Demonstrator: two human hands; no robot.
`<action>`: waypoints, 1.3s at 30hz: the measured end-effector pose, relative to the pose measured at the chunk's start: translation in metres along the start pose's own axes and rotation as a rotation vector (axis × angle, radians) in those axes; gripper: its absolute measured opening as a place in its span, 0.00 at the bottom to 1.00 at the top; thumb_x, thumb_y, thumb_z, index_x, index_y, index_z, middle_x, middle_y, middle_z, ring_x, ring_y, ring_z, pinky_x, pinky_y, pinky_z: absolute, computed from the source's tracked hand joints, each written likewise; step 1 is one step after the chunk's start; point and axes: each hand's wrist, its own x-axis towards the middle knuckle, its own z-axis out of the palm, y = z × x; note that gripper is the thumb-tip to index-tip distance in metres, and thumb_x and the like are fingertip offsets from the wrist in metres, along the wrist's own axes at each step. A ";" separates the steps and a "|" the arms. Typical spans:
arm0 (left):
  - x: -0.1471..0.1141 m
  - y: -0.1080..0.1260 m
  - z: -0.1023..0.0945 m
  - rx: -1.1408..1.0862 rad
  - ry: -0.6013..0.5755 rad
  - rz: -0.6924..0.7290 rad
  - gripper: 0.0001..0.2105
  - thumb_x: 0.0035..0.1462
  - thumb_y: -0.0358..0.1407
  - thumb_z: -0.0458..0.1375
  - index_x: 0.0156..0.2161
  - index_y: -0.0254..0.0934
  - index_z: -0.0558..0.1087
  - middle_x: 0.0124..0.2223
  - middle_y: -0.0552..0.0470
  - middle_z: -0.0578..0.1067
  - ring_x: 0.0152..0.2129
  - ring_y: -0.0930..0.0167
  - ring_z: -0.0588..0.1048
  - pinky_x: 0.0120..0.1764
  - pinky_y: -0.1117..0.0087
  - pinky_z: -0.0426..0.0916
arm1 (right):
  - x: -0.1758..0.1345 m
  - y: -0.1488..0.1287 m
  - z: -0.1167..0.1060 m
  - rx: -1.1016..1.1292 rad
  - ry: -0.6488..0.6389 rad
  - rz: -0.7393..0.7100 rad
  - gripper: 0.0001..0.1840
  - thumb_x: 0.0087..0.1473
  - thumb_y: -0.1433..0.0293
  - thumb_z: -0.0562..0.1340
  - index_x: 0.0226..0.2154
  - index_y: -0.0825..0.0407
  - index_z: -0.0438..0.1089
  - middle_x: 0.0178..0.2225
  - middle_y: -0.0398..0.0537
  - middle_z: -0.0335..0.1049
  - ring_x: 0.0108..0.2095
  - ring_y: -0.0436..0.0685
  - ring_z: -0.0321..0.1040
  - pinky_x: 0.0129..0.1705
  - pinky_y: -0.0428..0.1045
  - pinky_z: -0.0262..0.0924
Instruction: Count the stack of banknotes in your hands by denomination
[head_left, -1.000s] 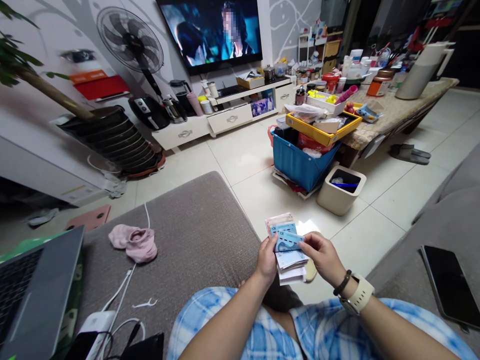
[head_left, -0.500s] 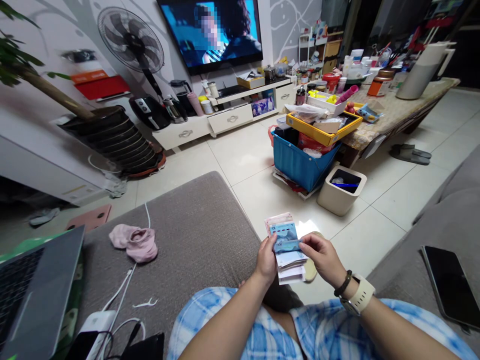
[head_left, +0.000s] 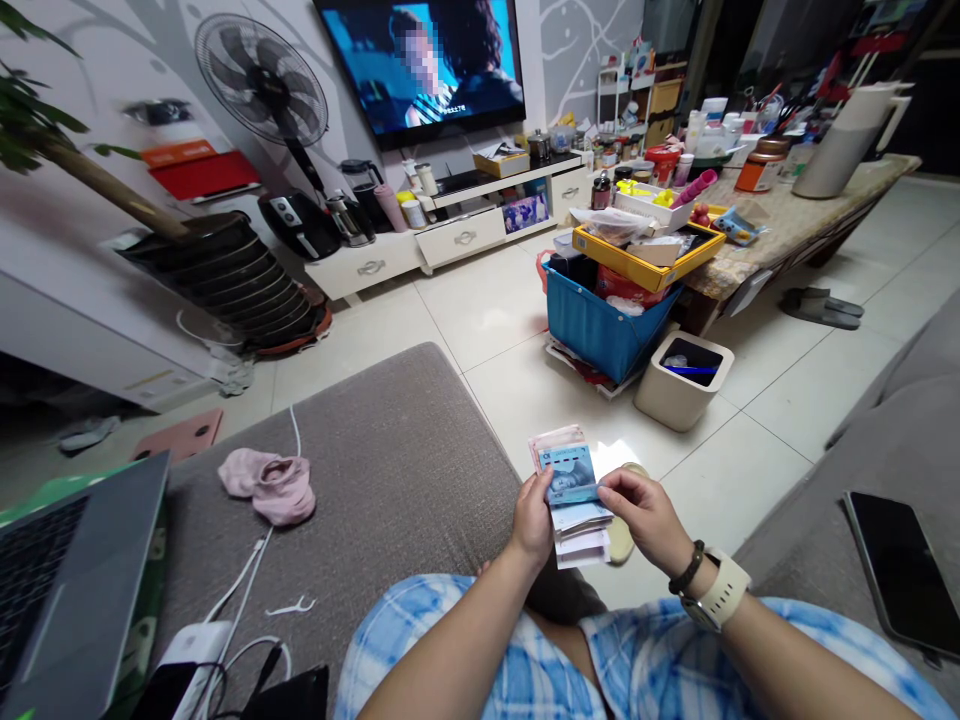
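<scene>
My left hand point(head_left: 534, 518) grips a stack of banknotes point(head_left: 581, 548) above my lap, thumb across the front. A blue banknote point(head_left: 571, 470) lies on top, its printed face toward me. Pinkish notes stick out behind it at the upper end, and paler ones fan out below. My right hand point(head_left: 642, 512) pinches the lower right corner of the blue banknote between thumb and fingers. A beige watch and a dark bracelet circle my right wrist.
Left on the grey sofa lie a pink cloth point(head_left: 274, 487), white cables, a power strip point(head_left: 196, 645) and a laptop point(head_left: 82, 590). A phone point(head_left: 904, 565) rests at right. Ahead stand a waste bin point(head_left: 651, 400), a blue basket point(head_left: 592, 320) and a crowded table point(head_left: 724, 272).
The top blue banknote was bent over along its lower part; now it lies flatter, with more of its printed face showing. Both hands stay almost in place.
</scene>
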 end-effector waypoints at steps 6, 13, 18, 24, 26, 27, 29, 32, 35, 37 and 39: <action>0.000 0.000 -0.001 -0.001 0.009 0.005 0.13 0.41 0.41 0.63 0.30 0.32 0.74 0.30 0.48 0.78 0.32 0.63 0.76 0.37 0.66 0.67 | 0.000 -0.002 0.000 -0.021 -0.015 -0.037 0.15 0.51 0.58 0.60 0.24 0.53 0.68 0.26 0.45 0.64 0.28 0.52 0.59 0.30 0.47 0.55; -0.002 0.002 0.001 0.002 0.016 0.024 0.12 0.42 0.41 0.63 0.29 0.32 0.74 0.26 0.50 0.77 0.31 0.63 0.76 0.36 0.67 0.67 | -0.001 -0.002 0.000 -0.008 -0.032 -0.025 0.15 0.52 0.59 0.59 0.24 0.53 0.67 0.24 0.44 0.62 0.27 0.51 0.57 0.30 0.47 0.54; -0.002 0.002 0.002 -0.013 0.019 0.017 0.13 0.41 0.40 0.64 0.29 0.32 0.74 0.27 0.49 0.77 0.31 0.64 0.76 0.36 0.67 0.67 | -0.001 -0.001 0.001 0.024 -0.030 -0.016 0.14 0.52 0.61 0.60 0.24 0.54 0.66 0.23 0.42 0.60 0.26 0.50 0.55 0.28 0.46 0.53; -0.001 0.001 0.003 -0.023 0.023 0.016 0.13 0.40 0.40 0.64 0.28 0.32 0.74 0.26 0.49 0.77 0.31 0.63 0.76 0.36 0.67 0.67 | -0.001 -0.003 0.000 -0.005 -0.031 -0.039 0.15 0.54 0.61 0.58 0.23 0.54 0.67 0.22 0.43 0.60 0.24 0.50 0.55 0.27 0.46 0.52; -0.001 0.001 0.002 -0.030 0.014 0.013 0.13 0.40 0.41 0.64 0.29 0.31 0.74 0.28 0.48 0.77 0.31 0.63 0.76 0.36 0.66 0.67 | -0.001 -0.004 -0.001 -0.031 -0.039 -0.062 0.16 0.56 0.62 0.56 0.23 0.54 0.68 0.24 0.45 0.62 0.25 0.50 0.56 0.28 0.46 0.53; 0.000 0.000 0.002 -0.035 0.009 0.011 0.14 0.40 0.41 0.64 0.30 0.31 0.74 0.29 0.48 0.78 0.31 0.63 0.76 0.36 0.66 0.68 | -0.001 -0.005 -0.001 -0.036 -0.045 -0.069 0.17 0.56 0.62 0.56 0.23 0.54 0.69 0.25 0.46 0.64 0.26 0.51 0.57 0.29 0.47 0.53; 0.001 -0.001 0.001 -0.043 0.002 0.005 0.14 0.41 0.41 0.64 0.31 0.31 0.74 0.30 0.47 0.78 0.31 0.63 0.76 0.36 0.65 0.68 | 0.000 -0.005 0.000 -0.031 -0.054 -0.070 0.16 0.55 0.62 0.57 0.22 0.54 0.68 0.25 0.47 0.64 0.28 0.52 0.60 0.31 0.47 0.55; 0.002 -0.004 -0.001 -0.040 0.000 -0.005 0.14 0.42 0.40 0.64 0.32 0.31 0.73 0.29 0.47 0.78 0.30 0.64 0.76 0.36 0.65 0.68 | 0.000 -0.002 0.000 -0.019 -0.034 -0.042 0.13 0.50 0.62 0.62 0.22 0.54 0.67 0.26 0.46 0.64 0.28 0.52 0.60 0.30 0.47 0.55; 0.003 -0.006 -0.004 -0.039 -0.017 -0.016 0.13 0.43 0.39 0.63 0.34 0.31 0.73 0.29 0.48 0.77 0.29 0.65 0.76 0.36 0.66 0.68 | 0.000 0.005 0.000 -0.062 0.021 -0.007 0.11 0.47 0.63 0.65 0.25 0.53 0.66 0.23 0.42 0.60 0.24 0.50 0.55 0.26 0.46 0.51; 0.003 -0.007 -0.005 -0.043 -0.049 -0.023 0.13 0.44 0.38 0.63 0.35 0.32 0.73 0.29 0.48 0.77 0.29 0.65 0.76 0.36 0.65 0.68 | 0.000 0.009 -0.001 -0.102 0.059 0.017 0.12 0.46 0.63 0.66 0.27 0.52 0.65 0.20 0.39 0.56 0.21 0.48 0.51 0.24 0.45 0.48; 0.003 -0.008 -0.007 -0.037 -0.086 -0.030 0.13 0.45 0.37 0.63 0.35 0.32 0.72 0.28 0.48 0.77 0.29 0.65 0.76 0.36 0.65 0.68 | 0.001 0.012 -0.003 -0.105 0.097 0.026 0.14 0.44 0.64 0.67 0.31 0.51 0.63 0.22 0.38 0.56 0.21 0.47 0.49 0.23 0.44 0.47</action>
